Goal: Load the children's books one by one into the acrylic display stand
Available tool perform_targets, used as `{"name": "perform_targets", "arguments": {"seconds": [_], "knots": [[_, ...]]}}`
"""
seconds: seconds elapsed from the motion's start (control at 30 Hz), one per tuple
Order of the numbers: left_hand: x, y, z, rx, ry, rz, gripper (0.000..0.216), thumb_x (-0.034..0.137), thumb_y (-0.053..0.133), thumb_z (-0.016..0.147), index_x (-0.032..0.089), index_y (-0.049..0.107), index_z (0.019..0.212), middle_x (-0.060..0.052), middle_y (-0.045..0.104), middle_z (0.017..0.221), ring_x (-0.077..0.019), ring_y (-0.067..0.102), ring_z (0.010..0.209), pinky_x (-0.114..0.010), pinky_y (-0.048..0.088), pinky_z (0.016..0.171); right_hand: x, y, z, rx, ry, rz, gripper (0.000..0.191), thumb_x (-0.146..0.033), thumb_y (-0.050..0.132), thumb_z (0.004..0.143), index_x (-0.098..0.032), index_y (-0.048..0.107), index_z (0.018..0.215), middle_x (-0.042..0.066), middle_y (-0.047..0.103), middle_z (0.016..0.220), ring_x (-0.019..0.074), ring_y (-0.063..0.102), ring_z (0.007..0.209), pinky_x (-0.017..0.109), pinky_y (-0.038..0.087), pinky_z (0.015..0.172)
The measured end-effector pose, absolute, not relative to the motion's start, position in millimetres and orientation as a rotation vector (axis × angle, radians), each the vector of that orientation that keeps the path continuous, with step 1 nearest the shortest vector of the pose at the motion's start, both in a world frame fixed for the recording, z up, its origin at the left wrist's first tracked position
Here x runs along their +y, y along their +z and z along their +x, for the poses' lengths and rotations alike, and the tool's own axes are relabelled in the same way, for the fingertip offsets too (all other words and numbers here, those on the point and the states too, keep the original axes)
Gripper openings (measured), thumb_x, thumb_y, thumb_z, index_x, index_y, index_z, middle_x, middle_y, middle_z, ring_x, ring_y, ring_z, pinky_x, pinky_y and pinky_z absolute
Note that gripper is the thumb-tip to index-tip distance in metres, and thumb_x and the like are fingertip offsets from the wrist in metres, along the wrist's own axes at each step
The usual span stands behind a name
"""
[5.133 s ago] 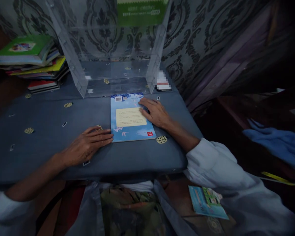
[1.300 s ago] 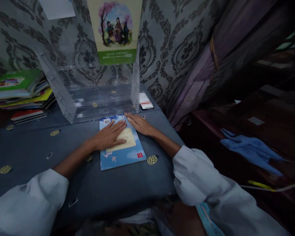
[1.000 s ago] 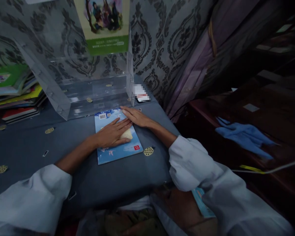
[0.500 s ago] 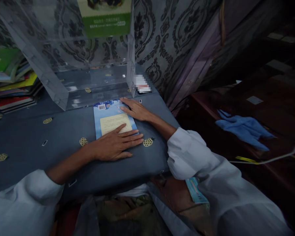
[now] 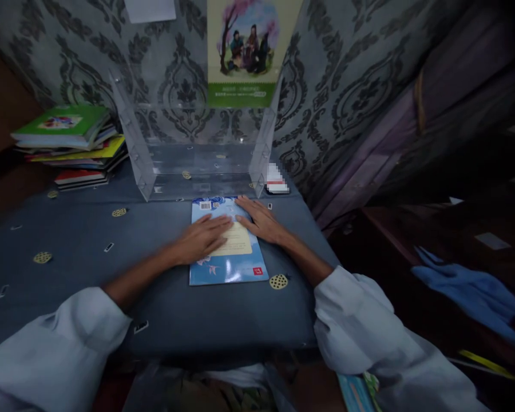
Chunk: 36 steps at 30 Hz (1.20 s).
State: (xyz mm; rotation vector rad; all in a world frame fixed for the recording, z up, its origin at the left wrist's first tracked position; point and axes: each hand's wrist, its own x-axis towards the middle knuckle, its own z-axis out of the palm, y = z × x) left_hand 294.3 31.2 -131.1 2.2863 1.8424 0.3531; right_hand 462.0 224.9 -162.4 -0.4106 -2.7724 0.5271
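Observation:
A thin blue book (image 5: 227, 272) lies flat on the dark tablecloth, its back cover up, with a barcode at the top and a cream text panel in the middle. My left hand (image 5: 203, 237) rests on the cover's left and middle part, fingers stretched out and slightly blurred. Over the upper right edge of the book lies my right hand (image 5: 261, 220), its fingers extended and flat. Neither hand grips anything. Just beyond the book stands a clear acrylic rack (image 5: 201, 182), holding a green and cream book (image 5: 244, 91) upright.
A stack of books (image 5: 75, 140) sits at the back left of the table (image 5: 77, 269). Right of the rack is a phone-like item (image 5: 278, 180), partly pixelated. A blue cloth (image 5: 467, 292) lies on a dark red surface to the right. Patterned wallpaper (image 5: 184, 86) rises behind.
My left hand has moved up from the book's lower edge to its middle, uncovering the bottom of the cover. The right hand stays at the upper right. The view has shifted left and up.

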Motion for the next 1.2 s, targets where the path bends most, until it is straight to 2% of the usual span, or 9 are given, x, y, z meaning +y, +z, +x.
{"name": "perform_targets", "arguments": {"seconds": [0.17,0.33,0.47,0.6,0.83,1.03,1.2], "knots": [[37.6,-143.4,249.6,2.186,0.383,2.026,0.063,0.05,0.018,0.106,0.015,0.033,0.157,-0.012,0.028,0.165,-0.0244,0.021,0.155,-0.049,0.019,0.125,218.6,-154.6,462.9,-2.832,0.403,-0.467,0.059,-0.048,0.037,0.104,-0.014,0.044,0.151,0.015,0.041,0.16,0.0283,0.033,0.151,0.055,0.027,0.124],[36.0,-143.7,242.2,2.213,0.415,2.021,0.059,0.041,0.019,0.105,0.014,0.038,0.154,-0.011,0.033,0.163,-0.0222,0.025,0.154,-0.049,0.019,0.125,190.0,-139.3,447.8,-2.929,0.267,-0.438,0.058,-0.045,0.032,0.105,-0.012,0.044,0.151,0.017,0.041,0.159,0.0293,0.031,0.152,0.056,0.021,0.125],[34.1,-140.0,243.8,2.196,0.437,2.025,0.056,0.036,0.021,0.104,0.014,0.038,0.153,-0.011,0.034,0.163,-0.0209,0.026,0.154,-0.048,0.019,0.125,142.1,-135.1,426.3,-3.002,0.33,-0.349,0.069,-0.052,0.037,0.103,-0.006,0.036,0.154,0.021,0.031,0.163,0.0305,0.022,0.155,0.054,0.018,0.126],[33.9,-141.7,240.8,2.168,0.465,2.038,0.055,0.033,0.021,0.104,0.014,0.04,0.152,-0.011,0.035,0.163,-0.0209,0.026,0.154,-0.048,0.02,0.125,94.7,-134.4,427.7,-3.016,0.325,-0.32,0.074,-0.054,0.036,0.103,-0.001,0.034,0.154,0.022,0.028,0.164,0.0294,0.02,0.155,0.05,0.016,0.128],[34.1,-144.8,237.7,2.135,0.47,2.077,0.055,0.036,0.02,0.105,0.015,0.04,0.152,-0.012,0.035,0.163,-0.0228,0.027,0.153,-0.049,0.021,0.124,67.8,-136.1,472.0,-2.986,0.257,-0.166,0.065,-0.054,0.039,0.103,-0.014,0.037,0.155,0.017,0.036,0.162,0.0282,0.024,0.154,0.055,0.022,0.126],[34.5,-143.5,241.2,2.181,0.423,2.055,0.056,0.033,0.02,0.104,0.012,0.04,0.152,-0.013,0.034,0.163,-0.0235,0.024,0.154,-0.048,0.022,0.124,75.6,-144.2,511.9,-2.917,0.201,-0.448,0.072,-0.06,0.044,0.099,-0.016,0.036,0.157,0.02,0.032,0.163,0.0369,0.021,0.154,0.064,0.026,0.121],[33.0,-147.6,245.3,2.213,0.409,2.056,0.056,0.032,0.02,0.104,0.012,0.041,0.152,-0.014,0.036,0.162,-0.0236,0.027,0.153,-0.047,0.024,0.123,74.8,-151.9,535.6,-2.851,0.221,-0.556,0.074,-0.058,0.046,0.099,-0.02,0.027,0.16,0.02,0.03,0.164,0.0363,0.022,0.154,0.064,0.031,0.118]]}}
